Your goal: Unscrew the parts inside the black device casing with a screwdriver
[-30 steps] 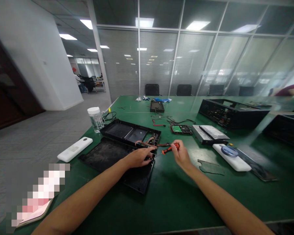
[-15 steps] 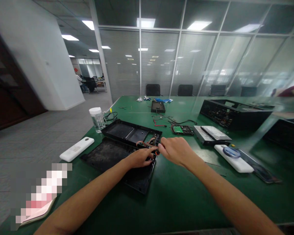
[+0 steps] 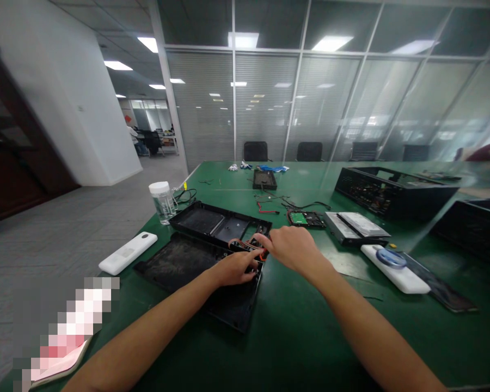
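Observation:
A shallow black casing lies on the green table, with a loom of thin coloured wires at its right end. A dusty black cover panel lies nearer me. Over the panel's right edge, my left hand has its index finger reaching to the wires and the other fingers curled; what they grip is hidden. Closed just right of it, my right hand is at an orange-and-black handle, seemingly a screwdriver, pointing down at the casing's corner. Its tip is hidden.
Right of the hands are a hard drive, a silver drive unit, a white device with a blue ring and black computer cases. A lidded bottle and a white power bank stand left. A person's sleeve shows far right.
My right hand has shifted slightly, its thumb lifting and stretching left above the handle. My left hand stays nearly in place. The view has tilted a little.

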Motion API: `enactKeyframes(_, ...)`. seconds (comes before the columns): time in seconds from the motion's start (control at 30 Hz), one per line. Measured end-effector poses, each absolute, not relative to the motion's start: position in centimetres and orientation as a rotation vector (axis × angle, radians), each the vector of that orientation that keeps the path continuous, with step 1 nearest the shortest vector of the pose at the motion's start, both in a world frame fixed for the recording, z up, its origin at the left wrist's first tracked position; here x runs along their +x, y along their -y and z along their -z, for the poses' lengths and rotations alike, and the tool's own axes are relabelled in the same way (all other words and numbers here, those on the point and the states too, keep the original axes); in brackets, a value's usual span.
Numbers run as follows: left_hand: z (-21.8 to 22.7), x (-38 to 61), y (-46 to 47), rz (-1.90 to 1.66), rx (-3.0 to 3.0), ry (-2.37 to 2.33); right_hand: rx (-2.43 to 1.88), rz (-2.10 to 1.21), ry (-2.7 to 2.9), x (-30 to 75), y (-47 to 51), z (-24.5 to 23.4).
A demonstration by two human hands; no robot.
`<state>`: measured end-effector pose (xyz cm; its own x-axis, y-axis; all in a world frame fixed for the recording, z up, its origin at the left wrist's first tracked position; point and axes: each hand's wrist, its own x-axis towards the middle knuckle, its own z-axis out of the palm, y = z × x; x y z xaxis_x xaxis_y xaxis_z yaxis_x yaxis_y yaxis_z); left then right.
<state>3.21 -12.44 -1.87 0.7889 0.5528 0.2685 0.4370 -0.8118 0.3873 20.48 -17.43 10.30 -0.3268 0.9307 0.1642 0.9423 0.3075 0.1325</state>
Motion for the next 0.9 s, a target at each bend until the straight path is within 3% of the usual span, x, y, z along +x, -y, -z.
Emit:
enactKeyframes(0.57,2.2,3.3,12.6,-0.543,2.735,-0.809,-1.715,0.356,2.43,20.3,17.0,-9.5)
enactKeyframes(0.8,2.5,3.3,12.5,-0.544,2.771,-0.795,-1.426,0.225,2.488,21.6,15.8,-9.8)
enactKeyframes(0.9,2.3,3.3,12.6,-0.56,2.758,-0.756,-1.281,-0.029,2.306,25.1,14.4,-10.8)
